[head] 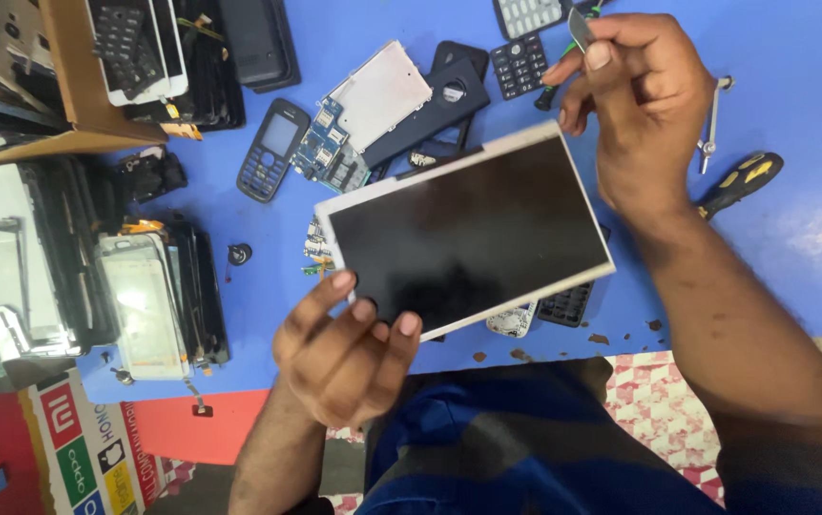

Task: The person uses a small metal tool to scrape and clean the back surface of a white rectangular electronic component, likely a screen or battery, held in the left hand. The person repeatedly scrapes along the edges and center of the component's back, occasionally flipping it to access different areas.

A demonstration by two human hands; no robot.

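My left hand (349,348) holds a flat white-framed tablet screen (468,229) by its near left corner, dark glass facing up, above the blue table (811,210). My right hand (635,105) is raised just past the screen's far right corner. Its thumb and fingers pinch a thin metal blade tool (580,27) with the tip pointing up and away.
Phone parts lie behind the screen: a dark keypad phone (272,150), a circuit board with metal shield (363,114), keypads (520,62). A yellow-black screwdriver (740,183) lies right. A cardboard box (72,81) and stacked phone screens (148,305) fill the left.
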